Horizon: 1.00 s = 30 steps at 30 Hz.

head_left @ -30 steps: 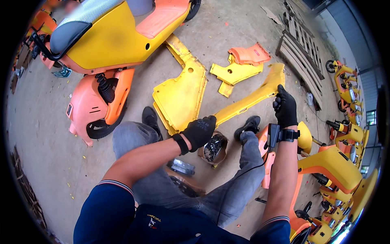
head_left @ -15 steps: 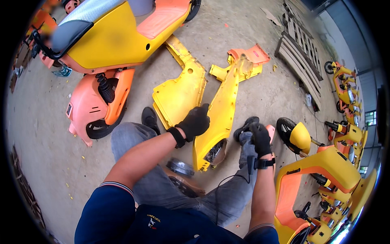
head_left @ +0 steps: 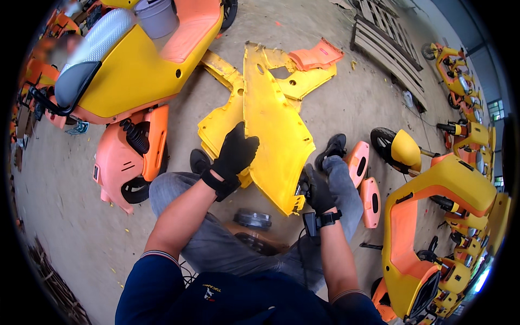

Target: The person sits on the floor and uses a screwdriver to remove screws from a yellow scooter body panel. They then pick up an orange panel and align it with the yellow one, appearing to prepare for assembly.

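Note:
A large yellow scooter body panel (head_left: 271, 130) is held tilted between my knees, its broad face turned up. My gloved left hand (head_left: 236, 151) is closed on the panel's left edge. At its lower right edge is my gloved right hand (head_left: 318, 189), fingers curled beside a small dark and silvery patch. What that hand grips is hidden. Beneath the held panel lies another yellow panel (head_left: 216, 122) on the floor, with a yellow piece (head_left: 311, 84) and an orange piece (head_left: 319, 55) beyond. A round shallow container (head_left: 252, 219) sits between my legs.
A yellow and orange scooter (head_left: 130, 70) stands at the left, beside a pink-orange rear fender (head_left: 127, 162). Two orange oval parts (head_left: 370, 201) lie by my right leg. More scooters (head_left: 439, 216) line the right side. A wooden pallet (head_left: 387, 54) is at the far right.
The panel has turned so its broad face shows more, and its upper end swung left. My left hand moved left with it. My right hand came left and down to the panel's lower edge.

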Each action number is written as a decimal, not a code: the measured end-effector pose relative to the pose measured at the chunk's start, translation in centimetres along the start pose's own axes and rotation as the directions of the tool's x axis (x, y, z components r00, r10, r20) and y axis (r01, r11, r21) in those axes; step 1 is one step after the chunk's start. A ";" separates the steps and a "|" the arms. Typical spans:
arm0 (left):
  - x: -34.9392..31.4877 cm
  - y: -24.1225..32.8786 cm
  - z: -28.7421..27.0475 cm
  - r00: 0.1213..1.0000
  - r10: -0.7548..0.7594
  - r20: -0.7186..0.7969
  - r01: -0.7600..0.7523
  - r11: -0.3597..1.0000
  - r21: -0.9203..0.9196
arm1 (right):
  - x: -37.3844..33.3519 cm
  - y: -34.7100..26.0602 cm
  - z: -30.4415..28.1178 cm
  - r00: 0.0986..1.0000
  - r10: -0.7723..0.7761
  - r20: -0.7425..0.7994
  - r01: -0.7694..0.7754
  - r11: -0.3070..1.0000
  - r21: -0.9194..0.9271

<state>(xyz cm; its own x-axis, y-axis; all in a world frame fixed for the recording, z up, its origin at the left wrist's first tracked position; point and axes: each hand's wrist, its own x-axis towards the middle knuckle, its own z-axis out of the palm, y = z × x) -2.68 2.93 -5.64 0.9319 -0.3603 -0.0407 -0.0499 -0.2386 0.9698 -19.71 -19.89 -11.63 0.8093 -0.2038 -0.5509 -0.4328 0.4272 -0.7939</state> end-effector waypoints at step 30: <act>-2.5 3.1 -1.6 0.948 -0.021 0.317 -0.105 0.921 0.375 | -4.0 7.1 3.6 0.989 0.149 -0.002 -0.148 0.988 0.031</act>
<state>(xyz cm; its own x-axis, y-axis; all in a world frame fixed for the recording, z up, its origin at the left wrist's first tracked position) -4.60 4.58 -2.16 0.7708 -0.6225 -0.1356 -0.2780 -0.5201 0.8076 -24.61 -12.91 -14.16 0.7351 -0.1401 -0.6633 -0.5358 0.4794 -0.6950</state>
